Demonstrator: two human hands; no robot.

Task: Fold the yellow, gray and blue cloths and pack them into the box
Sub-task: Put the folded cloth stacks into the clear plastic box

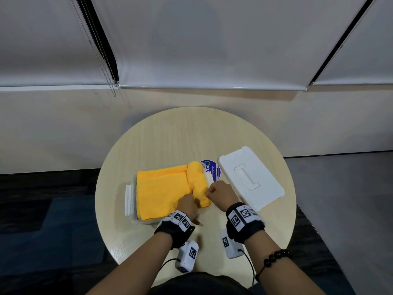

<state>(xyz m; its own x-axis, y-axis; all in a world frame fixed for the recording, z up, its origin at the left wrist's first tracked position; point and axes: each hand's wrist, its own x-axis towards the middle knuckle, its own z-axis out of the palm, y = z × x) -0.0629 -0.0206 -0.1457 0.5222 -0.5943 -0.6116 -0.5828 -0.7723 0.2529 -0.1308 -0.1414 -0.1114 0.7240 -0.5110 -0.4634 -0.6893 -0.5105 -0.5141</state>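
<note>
Here the yellow cloth (163,188) lies folded on top of the clear box (136,220) at the left of the round desk (191,133), covering its opening, with its right end bunched into a raised roll over the box's right edge. Both hands meet at that roll's near end: the left hand (188,204) is curled and pinching the cloth's near right corner, and the right hand (220,193) is closed in a pinch on the same bunched edge just beside it. The white lid (251,177) rests apart to the right, so nothing blocks the opening. Gray and blue cloths cannot be seen; they may lie beneath the yellow one. To finish this step well, the roll probably needs tucking down inside the right wall, pressed flat from the middle outward, so no fabric rides over the rim where the lid must seat.
</note>
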